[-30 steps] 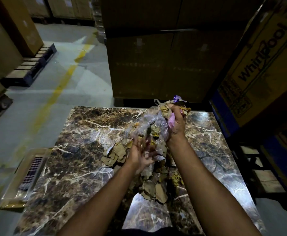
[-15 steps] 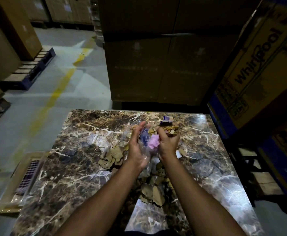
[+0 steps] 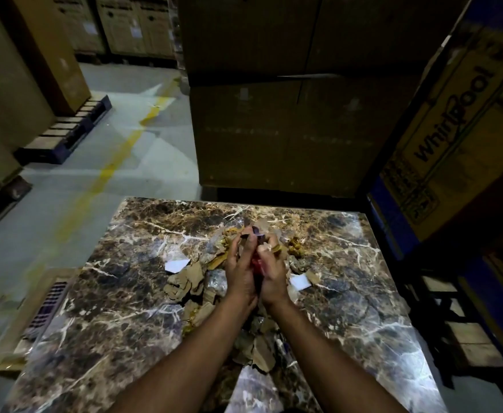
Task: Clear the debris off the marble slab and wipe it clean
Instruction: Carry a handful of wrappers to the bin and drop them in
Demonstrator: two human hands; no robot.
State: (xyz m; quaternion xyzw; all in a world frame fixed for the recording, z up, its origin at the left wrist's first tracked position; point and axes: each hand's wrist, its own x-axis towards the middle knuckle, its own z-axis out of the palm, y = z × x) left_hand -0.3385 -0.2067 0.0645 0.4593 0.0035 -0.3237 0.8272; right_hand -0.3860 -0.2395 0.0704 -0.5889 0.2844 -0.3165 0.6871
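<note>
Grip on debris (image 3: 256,265); Whirlpool box (image 3: 450,120) right.

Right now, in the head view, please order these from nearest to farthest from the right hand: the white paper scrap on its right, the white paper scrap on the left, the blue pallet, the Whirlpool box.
1. White scrap on the right, on the slab just beside the right hand.
2. White scrap on the left, on the slab beyond the left hand.
3. Whirlpool box, off the slab, upper right.
4. Blue pallet, on the floor, far left.
</note>
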